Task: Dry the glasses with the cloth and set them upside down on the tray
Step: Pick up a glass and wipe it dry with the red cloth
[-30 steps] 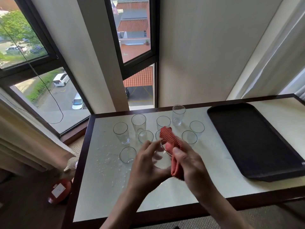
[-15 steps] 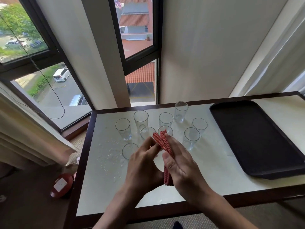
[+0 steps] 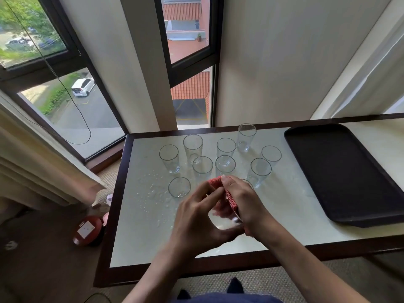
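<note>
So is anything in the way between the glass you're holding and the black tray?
Nothing visible is. The left hand grips the glass, the right hand the cloth, and only bare table lies between that glass and the tray. The nearest standing glass is farther back, off that path.

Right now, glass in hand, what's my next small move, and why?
Probably finish the wipe before heading for the tray: the left hand grips the glass, the right hand presses the cloth on it, and the tray holds no glass yet.
</note>
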`<state>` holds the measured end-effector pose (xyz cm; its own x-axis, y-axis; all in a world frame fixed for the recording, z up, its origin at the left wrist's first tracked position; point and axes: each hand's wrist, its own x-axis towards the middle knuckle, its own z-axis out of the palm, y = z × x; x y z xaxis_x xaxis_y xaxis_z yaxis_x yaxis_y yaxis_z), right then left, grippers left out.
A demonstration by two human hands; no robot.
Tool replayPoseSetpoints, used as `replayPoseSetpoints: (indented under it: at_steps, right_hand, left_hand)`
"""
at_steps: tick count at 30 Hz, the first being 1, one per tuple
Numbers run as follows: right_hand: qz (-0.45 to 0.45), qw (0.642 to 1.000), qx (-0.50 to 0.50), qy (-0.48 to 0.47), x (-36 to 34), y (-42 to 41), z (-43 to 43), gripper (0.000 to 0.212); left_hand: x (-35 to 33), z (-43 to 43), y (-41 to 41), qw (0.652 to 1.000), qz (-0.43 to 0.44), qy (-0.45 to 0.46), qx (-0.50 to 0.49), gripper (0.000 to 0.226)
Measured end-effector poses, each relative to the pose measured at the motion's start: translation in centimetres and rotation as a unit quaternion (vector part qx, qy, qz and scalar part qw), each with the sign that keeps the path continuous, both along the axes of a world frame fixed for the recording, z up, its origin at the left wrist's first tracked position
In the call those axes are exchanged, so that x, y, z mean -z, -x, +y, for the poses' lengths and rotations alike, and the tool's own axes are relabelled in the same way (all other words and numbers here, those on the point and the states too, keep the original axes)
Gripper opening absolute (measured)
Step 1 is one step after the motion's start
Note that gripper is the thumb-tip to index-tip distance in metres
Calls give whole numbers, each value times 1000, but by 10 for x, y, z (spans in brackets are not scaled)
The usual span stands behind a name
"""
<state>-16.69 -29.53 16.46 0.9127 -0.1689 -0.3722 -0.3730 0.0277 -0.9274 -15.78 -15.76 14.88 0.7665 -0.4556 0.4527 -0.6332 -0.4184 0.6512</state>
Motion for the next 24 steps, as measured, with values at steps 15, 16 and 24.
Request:
replayPoseSetpoints:
  at_steps: [15, 16, 24]
  right_hand:
    - [-125, 973, 159, -109, 9, 28, -11, 40]
    - [-139, 975, 152, -90, 8, 30, -15, 42]
    - [-205, 976, 54, -49, 20, 33, 17, 51]
  left_hand:
    - [15, 4, 4, 913, 352, 205, -10, 51]
    - [16, 4, 3, 895, 381, 228, -30, 55]
    - [6, -36, 17, 799, 466, 376, -55, 59]
